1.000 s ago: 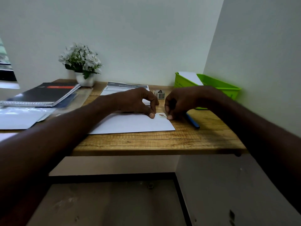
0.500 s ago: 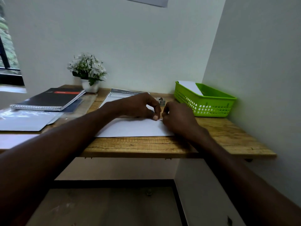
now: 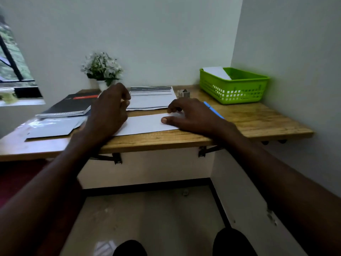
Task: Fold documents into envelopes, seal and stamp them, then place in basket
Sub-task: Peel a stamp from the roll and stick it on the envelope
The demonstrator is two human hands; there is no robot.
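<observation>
A white envelope (image 3: 147,123) lies flat near the front edge of the wooden wall-mounted desk (image 3: 258,121), its long side roughly parallel to that edge. The right hand (image 3: 191,115) rests on the envelope's right end, thumb flat on the paper and fingers bent with their tips pressing down at the far right corner; it grasps nothing, and no stamp can be made out beneath it. The left hand (image 3: 110,109) is above the envelope's left part, fingers loosely curled with the thumb close to the forefinger; whether anything small is pinched there cannot be told.

Just behind the envelope lies a printed document (image 3: 153,97) with dark header bands. Beside its right edge stands a small stamp roll (image 3: 184,93). A blue pen (image 3: 214,111) lies on the desk, partly hidden by the right hand. At the far right corner, against the wall, sits a green plastic basket (image 3: 234,91) with a white envelope in the basket (image 3: 216,72) leaning on its left wall. On the left are a black spiral notebook (image 3: 68,106), a clear plastic sleeve (image 3: 53,127) holding paper, and a white pot of white flowers (image 3: 102,68).
</observation>
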